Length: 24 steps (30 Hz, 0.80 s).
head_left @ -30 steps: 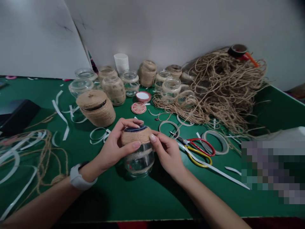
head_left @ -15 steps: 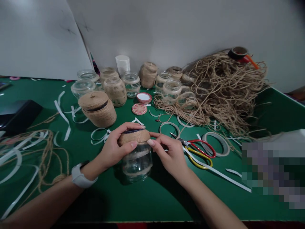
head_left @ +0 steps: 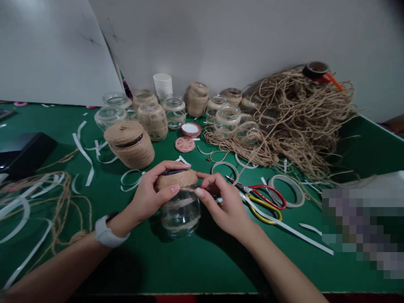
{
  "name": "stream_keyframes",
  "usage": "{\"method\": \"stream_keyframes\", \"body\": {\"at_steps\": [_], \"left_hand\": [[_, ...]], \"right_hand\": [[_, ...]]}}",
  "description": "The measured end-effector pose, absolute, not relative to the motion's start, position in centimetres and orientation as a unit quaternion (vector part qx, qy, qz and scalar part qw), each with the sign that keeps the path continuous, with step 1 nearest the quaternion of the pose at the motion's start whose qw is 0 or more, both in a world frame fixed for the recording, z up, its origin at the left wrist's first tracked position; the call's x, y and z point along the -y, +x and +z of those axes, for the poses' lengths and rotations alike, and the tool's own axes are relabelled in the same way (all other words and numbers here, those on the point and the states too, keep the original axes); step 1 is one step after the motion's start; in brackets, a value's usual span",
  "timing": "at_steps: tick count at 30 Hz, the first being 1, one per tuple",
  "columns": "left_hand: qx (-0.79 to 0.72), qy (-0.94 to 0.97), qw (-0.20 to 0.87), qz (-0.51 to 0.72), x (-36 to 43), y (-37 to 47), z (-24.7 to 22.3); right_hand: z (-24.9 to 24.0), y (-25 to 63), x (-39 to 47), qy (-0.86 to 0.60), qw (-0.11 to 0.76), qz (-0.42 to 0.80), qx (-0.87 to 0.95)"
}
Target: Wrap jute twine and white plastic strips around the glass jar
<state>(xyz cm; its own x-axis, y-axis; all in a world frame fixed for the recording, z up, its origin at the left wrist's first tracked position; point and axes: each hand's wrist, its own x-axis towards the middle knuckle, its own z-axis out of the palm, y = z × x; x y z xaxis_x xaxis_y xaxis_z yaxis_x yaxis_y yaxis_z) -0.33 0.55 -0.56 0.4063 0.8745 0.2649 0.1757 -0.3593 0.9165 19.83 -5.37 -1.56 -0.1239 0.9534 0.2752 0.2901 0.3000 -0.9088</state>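
In front of me a clear glass jar (head_left: 181, 212) stands slightly tilted on the green table, with a band of jute twine (head_left: 179, 179) wound around its neck and a dark blue lid edge showing on top. My left hand (head_left: 158, 185) is closed around the wrapped neck, thumb pressed on the twine. On the jar's other side my right hand (head_left: 222, 198) pinches, between thumb and forefinger, a short strand of twine running off the lower edge of the band. Pale bands of tape ring the glass below.
Red-and-yellow-handled scissors (head_left: 261, 202) and a tape roll (head_left: 287, 191) lie to the right. A twine-wrapped jar (head_left: 132, 153) stands left, with several jars behind. A large twine heap (head_left: 299, 113) fills the back right. White tape strips (head_left: 83, 158) and loose twine (head_left: 67, 210) lie left.
My right thumb and fingers have drawn slightly away from the neck, and a short strand of twine now shows between them and the jar. The jar has shifted a little.
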Motion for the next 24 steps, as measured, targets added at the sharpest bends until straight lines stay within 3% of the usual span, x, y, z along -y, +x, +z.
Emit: {"method": "stream_keyframes", "body": {"at_steps": [3,8,24], "left_hand": [[-0.362,0.714,0.440,0.407,-0.6,-0.3,-0.7],[-0.346,0.724,0.436,0.408,-0.7,-0.3,-0.7],[-0.292,0.753,0.440,0.392,-0.7,-0.3,0.0]], "right_hand": [[-1.5,20.5,5.3,-0.467,0.442,0.325,0.693],[-1.3,20.8,4.9,-0.450,0.491,0.257,0.701],[-1.9,19.3,5.3,-0.475,0.479,0.456,0.581]]}}
